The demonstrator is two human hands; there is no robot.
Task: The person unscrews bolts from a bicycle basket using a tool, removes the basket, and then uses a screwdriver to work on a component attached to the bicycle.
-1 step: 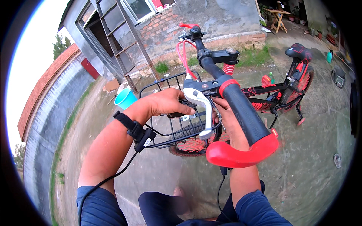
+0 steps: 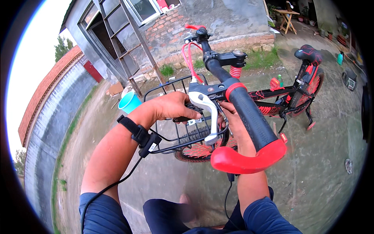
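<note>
At dead centre, over the wire basket (image 2: 177,146), the nine-o'clock left hand (image 2: 167,107) half-curls round a slim dark piece (image 2: 180,119), the three-o'clock right hand (image 2: 235,118) is too hidden to read, and one handlebar (image 2: 251,113) swing could jolt that piece loose!

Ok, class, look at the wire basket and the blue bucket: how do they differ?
The wire basket is black, while the bucket is light blue. The basket is built of spaced wires you can see through; the bucket has a solid wall. The basket sits at the front of the bicycle, whereas the bucket is on the ground. Both are containers.
</note>
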